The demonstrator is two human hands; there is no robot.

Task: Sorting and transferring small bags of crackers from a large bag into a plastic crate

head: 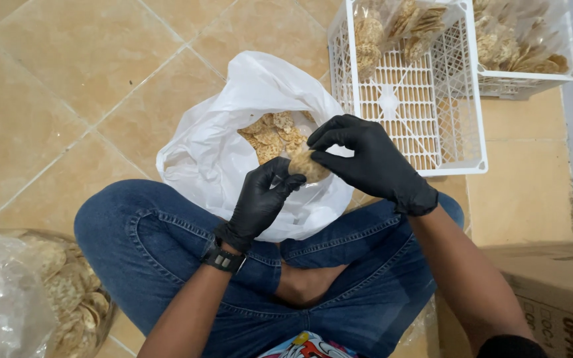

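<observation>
I sit cross-legged on a tiled floor in blue jeans, both hands in black gloves. My left hand (261, 199) and my right hand (366, 159) together pinch a small stack of round tan crackers (311, 166) above an open white plastic bag (210, 149). More of the same crackers (272, 136) lie loose inside the bag. A dark watch sits on my left wrist (221, 258).
A white plastic crate (449, 109) with a few packed cracker bags stands ahead on the right, a second crate (532, 76) beyond it. A clear bag of crackers (54, 298) lies by my left knee. A cardboard box (558, 292) sits at the right.
</observation>
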